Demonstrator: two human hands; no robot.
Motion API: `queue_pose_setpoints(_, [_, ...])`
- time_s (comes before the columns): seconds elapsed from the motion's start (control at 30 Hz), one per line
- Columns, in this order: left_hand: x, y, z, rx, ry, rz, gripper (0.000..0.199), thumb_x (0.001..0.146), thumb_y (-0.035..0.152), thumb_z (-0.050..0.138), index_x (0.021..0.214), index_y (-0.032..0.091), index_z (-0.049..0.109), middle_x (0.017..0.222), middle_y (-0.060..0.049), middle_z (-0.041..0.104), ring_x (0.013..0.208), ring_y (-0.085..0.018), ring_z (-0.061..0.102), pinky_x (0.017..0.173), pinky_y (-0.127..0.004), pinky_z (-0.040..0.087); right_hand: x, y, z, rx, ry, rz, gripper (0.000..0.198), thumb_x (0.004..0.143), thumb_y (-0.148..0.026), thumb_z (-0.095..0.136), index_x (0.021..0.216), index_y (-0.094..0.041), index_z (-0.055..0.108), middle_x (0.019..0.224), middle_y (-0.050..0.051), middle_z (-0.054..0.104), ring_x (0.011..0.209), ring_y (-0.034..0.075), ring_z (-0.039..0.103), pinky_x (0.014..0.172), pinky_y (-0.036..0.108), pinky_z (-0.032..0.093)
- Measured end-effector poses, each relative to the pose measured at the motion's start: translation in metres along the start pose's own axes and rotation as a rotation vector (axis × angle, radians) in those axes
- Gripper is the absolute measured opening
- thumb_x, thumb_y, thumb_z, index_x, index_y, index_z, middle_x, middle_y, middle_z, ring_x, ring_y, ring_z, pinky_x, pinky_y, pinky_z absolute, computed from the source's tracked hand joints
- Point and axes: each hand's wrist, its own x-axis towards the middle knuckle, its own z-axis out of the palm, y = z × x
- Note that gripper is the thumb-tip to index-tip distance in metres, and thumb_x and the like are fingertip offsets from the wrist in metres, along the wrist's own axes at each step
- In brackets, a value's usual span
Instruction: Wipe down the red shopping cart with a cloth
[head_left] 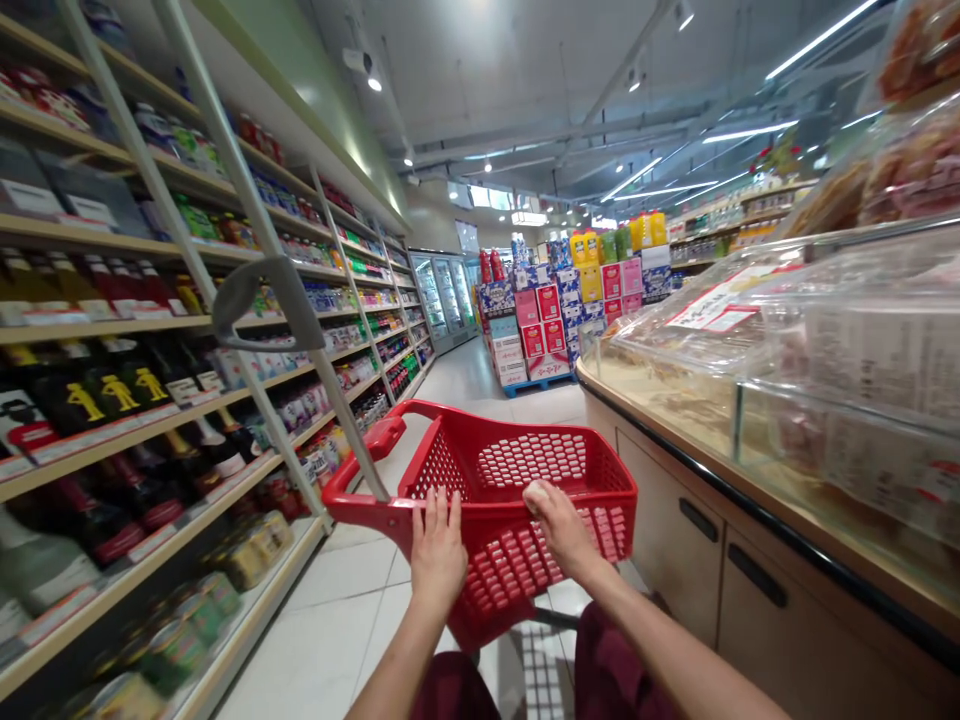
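Observation:
A red plastic rolling shopping basket (517, 515) with lattice walls stands on the tiles in front of me. From its left end rises a metal pull pole (347, 415) topped by a grey loop grip (262, 305). My left hand (437, 545) lies on the near rim, fingers stretched out and apart. Farther right along that rim is my right hand (559, 525), its fingers curled closed. Something small and pale shows at its fingertips, but I cannot make out what it is. The basket's floor is largely hidden behind its near wall.
Shelves (127, 325) with bottles and cans line the left side. A wooden counter (667, 510) bears clear-covered food packs (870, 370) close on the right. Ahead, stacked drink cartons (540, 320) sit on a blue pallet (536, 386), with glass-door fridges (444, 290) behind. Tiled floor (360, 590) runs between.

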Motion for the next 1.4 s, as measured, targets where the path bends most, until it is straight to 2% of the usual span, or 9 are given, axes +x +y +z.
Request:
queue_pose_setpoints(0.23, [-0.004, 0.005, 0.000, -0.032, -0.011, -0.002, 0.065, 0.066, 0.024, 0.051, 0.127, 0.012, 0.036, 0.138, -0.014, 0.030, 0.129, -0.028, 0.019, 0.106, -0.045, 0.010, -0.011, 0.057, -0.037, -0.162, 0.221, 0.297, 0.036, 0.076, -0.011, 0.032, 0.105, -0.016, 0.053, 0.106, 0.011, 0.055, 0.104, 0.023, 0.047, 0.086, 0.045, 0.037])
queue_pose_setpoints(0.47, [-0.007, 0.004, 0.001, -0.044, -0.012, 0.013, 0.068, 0.065, 0.026, 0.052, 0.129, 0.013, 0.033, 0.139, -0.013, 0.028, 0.130, -0.027, 0.017, 0.106, -0.045, 0.008, -0.009, 0.026, -0.015, -0.081, 0.002, 0.052, 0.037, 0.077, -0.011, 0.035, 0.105, -0.024, 0.055, 0.115, 0.006, 0.052, 0.107, 0.019, 0.045, 0.088, 0.036, 0.038])
queue_pose_setpoints(0.67, [-0.010, 0.007, 0.006, -0.084, 0.022, 0.009, 0.071, 0.063, 0.029, 0.056, 0.129, 0.017, 0.033, 0.140, -0.011, 0.026, 0.131, -0.028, 0.012, 0.106, -0.046, 0.008, -0.016, 0.056, -0.037, -0.195, 0.220, 0.355, 0.037, 0.075, -0.011, 0.034, 0.104, -0.020, 0.056, 0.111, 0.009, 0.053, 0.107, 0.023, 0.044, 0.088, 0.044, 0.037])
queue_pose_setpoints(0.87, [-0.009, 0.006, 0.003, -0.094, 0.005, 0.000, 0.069, 0.063, 0.030, 0.057, 0.128, 0.018, 0.036, 0.140, -0.013, 0.026, 0.130, -0.028, 0.014, 0.106, -0.045, 0.009, -0.011, 0.016, -0.008, -0.033, 0.019, 0.045, 0.037, 0.078, -0.012, 0.035, 0.107, -0.025, 0.054, 0.118, 0.006, 0.050, 0.109, 0.020, 0.045, 0.089, 0.039, 0.038])
queue_pose_setpoints(1.07, [-0.011, 0.009, 0.001, -0.107, 0.011, -0.013, 0.069, 0.063, 0.031, 0.059, 0.127, 0.017, 0.037, 0.139, -0.014, 0.027, 0.130, -0.028, 0.015, 0.106, -0.044, 0.010, -0.019, 0.057, -0.034, -0.119, 0.253, 0.345, 0.037, 0.075, -0.013, 0.033, 0.105, -0.021, 0.053, 0.109, 0.008, 0.053, 0.107, 0.022, 0.045, 0.089, 0.043, 0.037])
queue_pose_setpoints(1.13, [-0.011, 0.010, 0.002, -0.113, 0.011, -0.027, 0.069, 0.063, 0.032, 0.059, 0.127, 0.017, 0.038, 0.139, -0.015, 0.027, 0.130, -0.028, 0.015, 0.106, -0.045, 0.011, -0.020, 0.049, -0.028, -0.113, 0.230, 0.313, 0.037, 0.075, -0.013, 0.034, 0.105, -0.021, 0.053, 0.113, 0.008, 0.051, 0.110, 0.022, 0.043, 0.090, 0.044, 0.036])
queue_pose_setpoints(1.27, [-0.012, 0.010, 0.002, -0.119, 0.008, -0.016, 0.069, 0.064, 0.033, 0.058, 0.127, 0.017, 0.037, 0.139, -0.014, 0.027, 0.130, -0.027, 0.015, 0.106, -0.044, 0.013, -0.016, 0.023, -0.009, -0.032, 0.037, 0.077, 0.036, 0.079, -0.013, 0.034, 0.107, -0.024, 0.053, 0.119, 0.007, 0.049, 0.111, 0.021, 0.043, 0.091, 0.042, 0.037])
queue_pose_setpoints(1.33, [-0.012, 0.009, 0.001, -0.124, 0.005, -0.011, 0.069, 0.064, 0.032, 0.058, 0.128, 0.018, 0.036, 0.139, -0.014, 0.027, 0.130, -0.027, 0.016, 0.106, -0.044, 0.013, -0.016, 0.031, -0.012, -0.039, 0.041, 0.083, 0.036, 0.079, -0.013, 0.034, 0.107, -0.023, 0.053, 0.118, 0.007, 0.050, 0.109, 0.021, 0.045, 0.090, 0.042, 0.038])
queue_pose_setpoints(1.4, [-0.012, 0.010, 0.000, -0.129, 0.002, -0.014, 0.069, 0.064, 0.031, 0.058, 0.127, 0.018, 0.037, 0.139, -0.014, 0.027, 0.130, -0.027, 0.016, 0.106, -0.044, 0.013, -0.017, 0.047, -0.022, -0.082, 0.148, 0.199, 0.036, 0.077, -0.013, 0.034, 0.106, -0.021, 0.053, 0.112, 0.008, 0.053, 0.108, 0.021, 0.045, 0.090, 0.043, 0.038])
